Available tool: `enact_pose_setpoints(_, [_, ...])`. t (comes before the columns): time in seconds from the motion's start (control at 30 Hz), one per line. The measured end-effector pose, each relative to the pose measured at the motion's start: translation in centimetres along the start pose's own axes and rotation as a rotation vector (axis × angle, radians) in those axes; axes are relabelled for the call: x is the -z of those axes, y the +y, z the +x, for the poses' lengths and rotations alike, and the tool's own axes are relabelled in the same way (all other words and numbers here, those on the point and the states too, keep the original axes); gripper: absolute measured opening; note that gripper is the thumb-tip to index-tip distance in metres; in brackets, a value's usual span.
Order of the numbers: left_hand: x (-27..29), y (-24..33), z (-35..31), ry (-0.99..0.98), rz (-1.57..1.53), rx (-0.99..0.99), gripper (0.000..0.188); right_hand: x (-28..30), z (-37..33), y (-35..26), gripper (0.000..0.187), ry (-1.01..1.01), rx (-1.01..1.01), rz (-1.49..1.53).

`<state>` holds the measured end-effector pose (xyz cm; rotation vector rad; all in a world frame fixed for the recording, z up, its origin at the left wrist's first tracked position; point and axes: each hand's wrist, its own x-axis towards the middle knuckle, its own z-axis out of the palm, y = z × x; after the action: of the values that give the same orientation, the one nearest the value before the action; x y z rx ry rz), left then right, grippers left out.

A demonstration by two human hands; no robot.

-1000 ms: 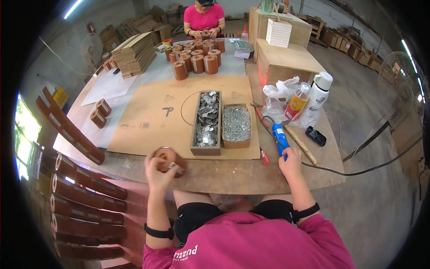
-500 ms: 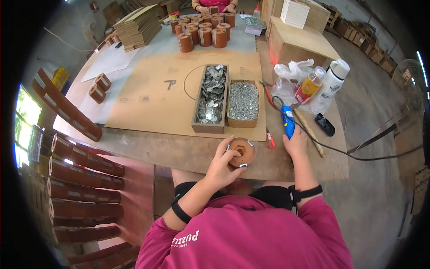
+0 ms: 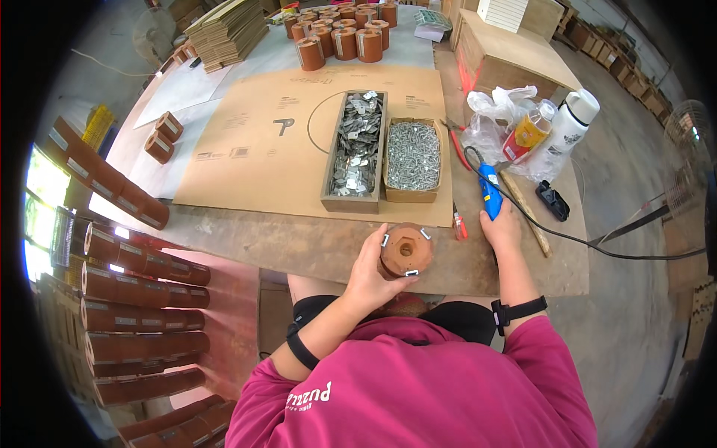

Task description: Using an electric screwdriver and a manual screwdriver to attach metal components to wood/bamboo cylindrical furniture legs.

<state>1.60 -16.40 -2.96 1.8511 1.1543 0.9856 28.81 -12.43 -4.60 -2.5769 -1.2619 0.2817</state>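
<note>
My left hand (image 3: 367, 270) is wrapped round the side of a reddish-brown cylindrical block (image 3: 406, 251) at the table's near edge. Its top face shows a hexagonal recess with a round hole, and small metal clips sit at its rim. On the right, my right hand (image 3: 502, 224) grips the lower end of a blue corded electric screwdriver (image 3: 490, 193), which lies along the tabletop. Beyond the block stand a long wooden box of flat metal pieces (image 3: 357, 153) and a cardboard box of screws (image 3: 412, 157). A small red-handled tool (image 3: 459, 226) lies between my hands.
Many similar cylinders (image 3: 343, 41) stand at the back, two more (image 3: 164, 137) at left. Stacked brown columns (image 3: 142, 317) fill the left side. A wooden stick (image 3: 526, 213), black case (image 3: 553, 201), drink bottle (image 3: 530, 131) and white flask (image 3: 567, 123) lie right. A black cable (image 3: 635, 256) crosses the right edge.
My left thumb and fingers have come off the block's top face and now hold its side. The view has shifted slightly; my right hand stays on the screwdriver.
</note>
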Motion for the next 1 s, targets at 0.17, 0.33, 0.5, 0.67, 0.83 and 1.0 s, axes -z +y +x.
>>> enact_pose_setpoints(0.17, [1.2,-1.3,1.1,-0.118,-0.097,-0.031,0.093,0.1,-0.1,-0.2,0.062,-0.016,0.027,0.013])
enact_pose_setpoints(0.33, [1.6,-0.4,1.4,-0.159,-0.067,-0.028,0.094,-0.1,0.1,0.3,0.058,0.005,0.027,-0.018])
enact_pose_setpoints(0.5, [3.7,-1.2,3.5,-0.090,-0.261,-0.168,0.079,-0.2,0.1,0.2,0.057,0.021,0.047,-0.026])
enact_pose_setpoints(0.67, [7.0,-2.3,10.8,0.043,0.037,-0.039,0.034,0.2,0.0,-0.1,0.057,-0.001,0.041,-0.034])
enact_pose_setpoints(0.83, [6.6,-0.7,12.7,0.021,0.154,-0.123,0.014,0.1,0.0,-0.1,0.056,0.011,0.036,-0.040])
enact_pose_setpoints(1.0, [4.4,2.0,10.0,-0.153,0.334,-0.484,0.023,0.3,0.1,-0.1,0.054,0.005,0.040,-0.045])
